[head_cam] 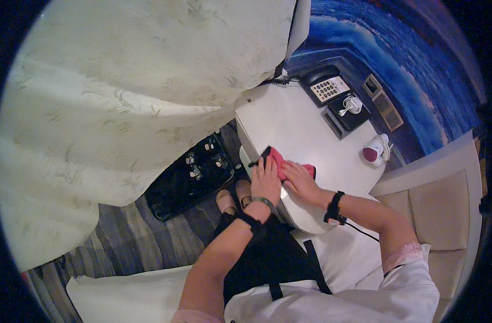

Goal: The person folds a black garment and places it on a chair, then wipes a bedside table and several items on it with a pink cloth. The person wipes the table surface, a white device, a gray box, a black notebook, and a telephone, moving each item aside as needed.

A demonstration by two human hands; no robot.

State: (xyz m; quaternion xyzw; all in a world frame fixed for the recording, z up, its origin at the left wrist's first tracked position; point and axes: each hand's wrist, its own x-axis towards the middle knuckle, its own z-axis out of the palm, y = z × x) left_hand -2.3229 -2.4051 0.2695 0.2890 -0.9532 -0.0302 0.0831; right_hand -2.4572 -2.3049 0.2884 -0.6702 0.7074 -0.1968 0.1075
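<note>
Both my hands are on a red cloth with dark edging [277, 159], near the front left edge of a white bedside table [286, 121]. My left hand [266, 181] lies over the cloth's left end, fingers pointing away from me and reaching over the table's edge. Just to its right, my right hand [301, 182] presses on the cloth with its fingertips, and the cloth's far right corner sticks out beyond them. Whether the left fingers grip the cloth or only rest on it cannot be told.
At the table's back stand a black telephone [328, 87], a black box [346, 113] with a coiled white cable [352, 105], and a white hair dryer [375, 151]. A long patterned curtain [129, 101] hangs at left above a black case [193, 177] on the floor. A padded headboard [439, 210] stands at right.
</note>
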